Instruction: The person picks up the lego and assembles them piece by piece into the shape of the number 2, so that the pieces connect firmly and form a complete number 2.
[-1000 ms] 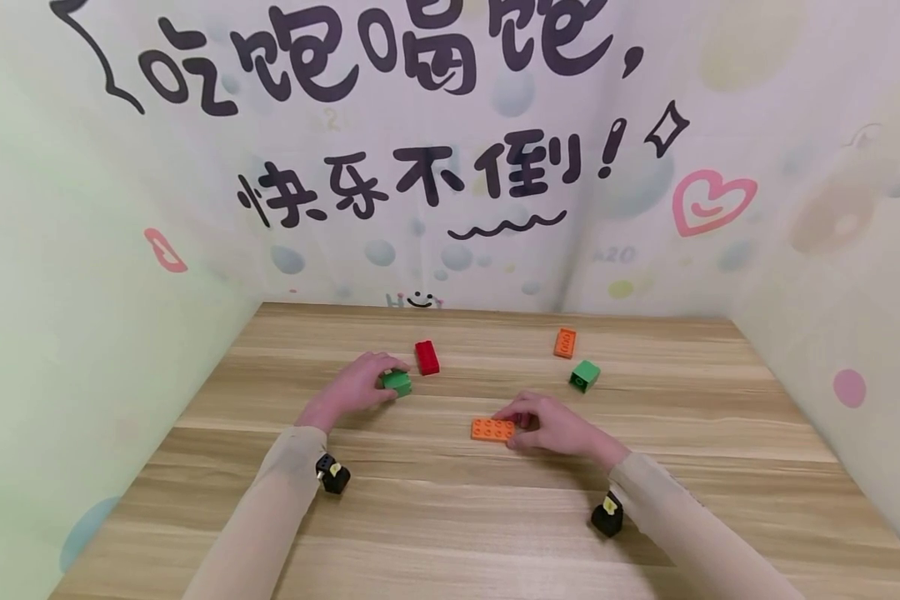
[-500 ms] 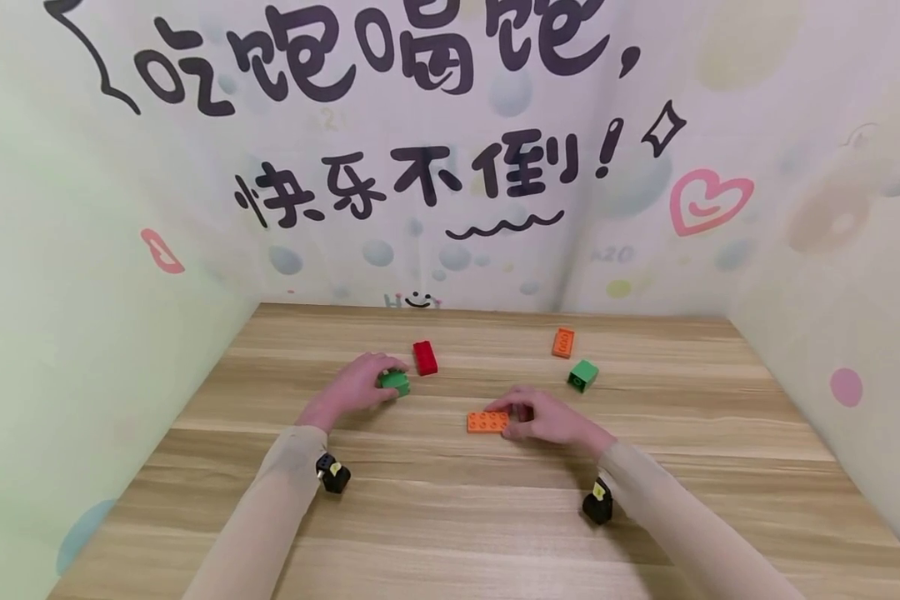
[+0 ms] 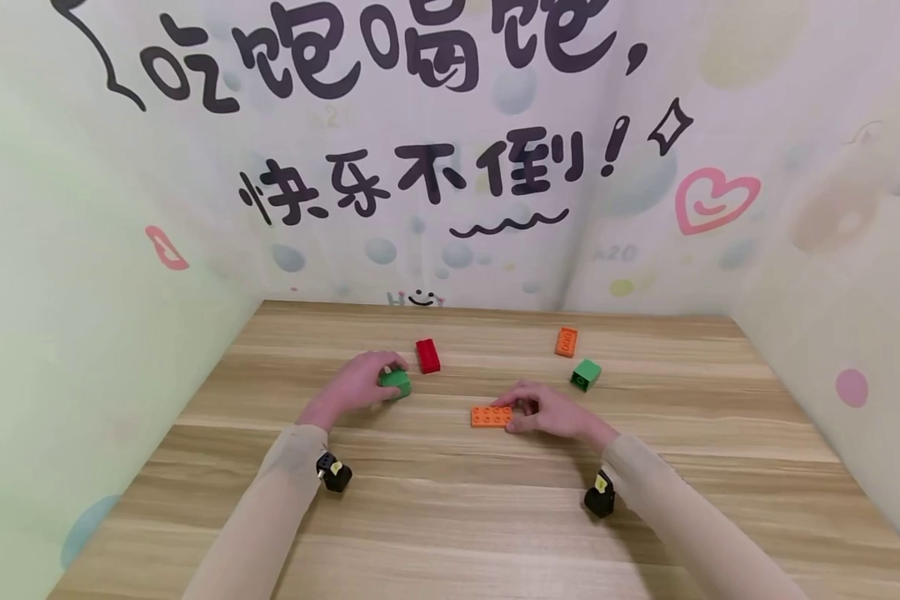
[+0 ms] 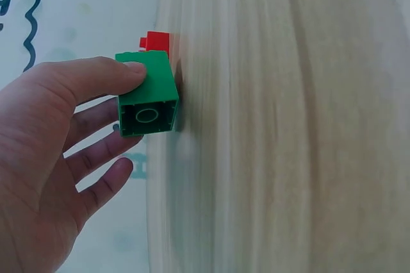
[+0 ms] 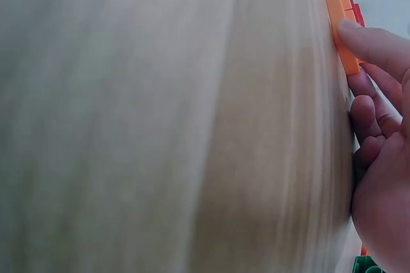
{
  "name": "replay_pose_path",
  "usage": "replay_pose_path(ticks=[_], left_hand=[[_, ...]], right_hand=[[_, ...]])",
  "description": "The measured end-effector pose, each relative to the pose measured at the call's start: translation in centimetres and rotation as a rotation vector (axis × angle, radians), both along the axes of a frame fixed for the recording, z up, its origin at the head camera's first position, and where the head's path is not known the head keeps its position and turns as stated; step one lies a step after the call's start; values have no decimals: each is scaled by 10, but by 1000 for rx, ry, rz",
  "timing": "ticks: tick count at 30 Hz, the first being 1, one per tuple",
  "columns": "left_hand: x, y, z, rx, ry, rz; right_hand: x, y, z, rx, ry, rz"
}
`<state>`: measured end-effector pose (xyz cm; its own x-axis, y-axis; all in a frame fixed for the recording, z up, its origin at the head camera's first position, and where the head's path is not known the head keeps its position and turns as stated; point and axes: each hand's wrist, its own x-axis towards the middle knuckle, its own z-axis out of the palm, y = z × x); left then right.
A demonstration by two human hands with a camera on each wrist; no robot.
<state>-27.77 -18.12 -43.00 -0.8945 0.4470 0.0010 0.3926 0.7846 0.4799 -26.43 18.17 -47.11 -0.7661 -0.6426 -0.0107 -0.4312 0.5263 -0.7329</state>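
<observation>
My left hand (image 3: 357, 382) pinches a green toy building brick (image 3: 396, 383) between thumb and fingers, left of centre on the table. In the left wrist view the green brick (image 4: 148, 93) shows its hollow underside towards the wrist; the thumb lies on one side and the lower fingers are spread apart. My right hand (image 3: 553, 412) pinches the right end of a flat orange brick (image 3: 490, 417), studs up, near the middle. The right wrist view has the thumb along the side of this orange brick (image 5: 339, 26), close to the tabletop.
A red brick (image 3: 427, 356) lies just beyond the left hand. At the back right are a second orange brick (image 3: 566, 342), underside up, and another green brick (image 3: 586, 375) on its side. A printed cloth wall (image 3: 420, 275) borders the wooden table (image 3: 450, 533).
The right hand has moved the orange brick slightly away from the body. The left hand stays in place, while its green brick appears turned, its studded side no longer showing in the head view.
</observation>
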Motion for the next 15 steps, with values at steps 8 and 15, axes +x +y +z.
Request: replay_pose_path(ticks=[8,15], left_hand=[[7,3,3,64,11,-3],[10,6,1,136,54,-35]], right_hand=[[0,0,0,1,-25,-32],[1,-2,-1,-9,-14,-46]])
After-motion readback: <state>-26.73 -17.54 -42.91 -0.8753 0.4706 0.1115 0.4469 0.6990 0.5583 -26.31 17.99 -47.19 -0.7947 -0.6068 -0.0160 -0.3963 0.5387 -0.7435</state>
